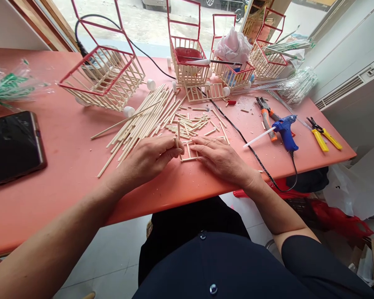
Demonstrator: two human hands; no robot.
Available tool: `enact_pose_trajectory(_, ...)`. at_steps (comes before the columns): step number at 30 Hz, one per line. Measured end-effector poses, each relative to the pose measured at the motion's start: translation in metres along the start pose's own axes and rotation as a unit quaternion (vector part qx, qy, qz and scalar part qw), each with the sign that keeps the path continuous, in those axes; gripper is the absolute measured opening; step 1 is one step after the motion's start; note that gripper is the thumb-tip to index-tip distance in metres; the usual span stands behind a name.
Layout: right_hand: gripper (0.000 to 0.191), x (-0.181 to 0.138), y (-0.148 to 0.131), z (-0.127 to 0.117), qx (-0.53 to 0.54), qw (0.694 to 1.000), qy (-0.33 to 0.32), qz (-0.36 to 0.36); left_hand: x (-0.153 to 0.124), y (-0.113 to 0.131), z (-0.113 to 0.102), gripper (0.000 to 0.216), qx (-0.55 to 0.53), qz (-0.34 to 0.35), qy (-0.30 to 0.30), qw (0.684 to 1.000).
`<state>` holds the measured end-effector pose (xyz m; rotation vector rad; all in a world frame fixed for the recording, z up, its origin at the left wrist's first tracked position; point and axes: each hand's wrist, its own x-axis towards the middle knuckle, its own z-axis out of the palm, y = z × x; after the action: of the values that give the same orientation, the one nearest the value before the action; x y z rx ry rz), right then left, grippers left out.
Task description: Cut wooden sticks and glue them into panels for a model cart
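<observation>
A small frame of wooden sticks (189,158) lies on the table near its front edge, between my two hands. My left hand (154,155) pinches a short wooden stick (178,139) at the frame's left side, the stick's top end poking up above the fingers. Across the frame's right part rests my right hand (216,158), palm down with fingers stretched out, hiding some of it. Just beyond both hands is a scatter of short cut sticks (190,124). Long wooden sticks (140,124) are piled behind my left hand.
Stick baskets with red rims (102,79) stand along the back. On the right lie a blue glue gun (286,131) with its cable, orange-handled pliers (266,118) and yellow-handled cutters (322,135). A dark tablet or phone (15,147) is at far left, near plastic packaging (11,85).
</observation>
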<state>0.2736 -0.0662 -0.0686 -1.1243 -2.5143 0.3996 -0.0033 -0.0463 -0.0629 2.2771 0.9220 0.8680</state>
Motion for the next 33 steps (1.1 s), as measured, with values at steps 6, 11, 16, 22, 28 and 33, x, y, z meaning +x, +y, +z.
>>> enact_pose_trajectory(6,0.035,0.0006,0.0001,0.0001,0.005,1.0,-0.002,0.004,-0.0003,-0.0002,-0.0004,0.02,0.0,-0.009,-0.004,1.0)
enact_pose_trajectory(11,0.035,0.0005,0.0005,0.0001,0.0,1.0,-0.003,0.008,-0.0005,-0.0004,-0.0002,0.019,0.001,-0.002,0.001,1.0)
enact_pose_trajectory(16,0.035,-0.0001,0.0009,0.0009,-0.004,1.0,0.001,0.001,0.0002,0.0002,0.0001,0.02,-0.006,-0.01,0.002,1.0)
enact_pose_trajectory(22,0.036,-0.001,0.0015,0.0012,-0.005,1.0,0.003,-0.002,0.0016,0.0022,0.0008,0.021,-0.017,-0.03,0.004,0.999)
enact_pose_trajectory(28,0.035,-0.001,0.001,0.0015,-0.018,1.0,0.007,-0.011,0.0024,0.0022,-0.0007,0.022,-0.022,-0.04,-0.009,0.999)
enact_pose_trajectory(33,0.034,-0.0008,0.0028,0.0032,-0.009,1.0,0.012,-0.013,0.0028,0.003,-0.0019,0.022,-0.022,-0.047,-0.018,0.998)
